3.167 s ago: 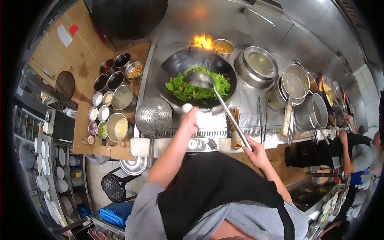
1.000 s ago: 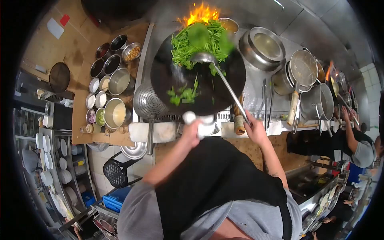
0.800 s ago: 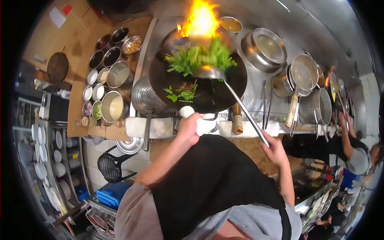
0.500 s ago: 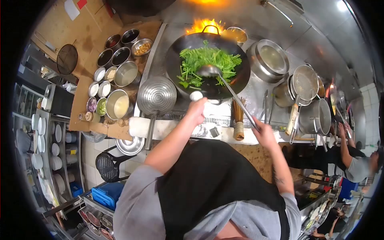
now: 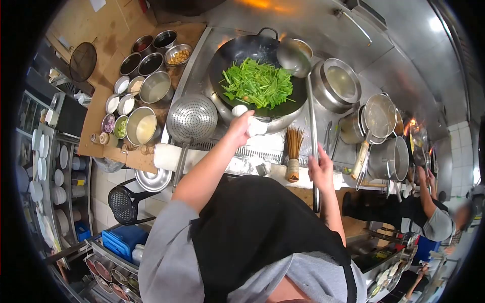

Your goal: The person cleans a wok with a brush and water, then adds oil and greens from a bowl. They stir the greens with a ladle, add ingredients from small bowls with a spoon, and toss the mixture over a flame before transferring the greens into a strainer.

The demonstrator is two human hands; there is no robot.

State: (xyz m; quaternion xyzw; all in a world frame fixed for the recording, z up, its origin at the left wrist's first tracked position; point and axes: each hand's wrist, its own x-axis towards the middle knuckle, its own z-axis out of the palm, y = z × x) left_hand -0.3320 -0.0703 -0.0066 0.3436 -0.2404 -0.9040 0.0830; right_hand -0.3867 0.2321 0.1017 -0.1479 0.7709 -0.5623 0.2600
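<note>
A black wok (image 5: 237,53) sits on the burner with a heap of green vegetables (image 5: 257,83) in it. My left hand (image 5: 240,126) grips the wok's near handle through a white cloth (image 5: 256,125). In my right hand (image 5: 321,171) is a long steel ladle (image 5: 311,116); its bowl is lifted out of the wok and hovers at the wok's right rim, over a small pot at the back.
A perforated strainer (image 5: 192,117) lies left of the wok, with several seasoning tins (image 5: 141,126) beyond it. Steel pots (image 5: 336,83) and pans (image 5: 380,108) line the right. A bamboo brush (image 5: 292,156) stands at the counter edge. Another person (image 5: 434,222) works far right.
The wok has come down from a toss and the flame behind it has died back. The ladle has left the greens and swung right to the wok's rim.
</note>
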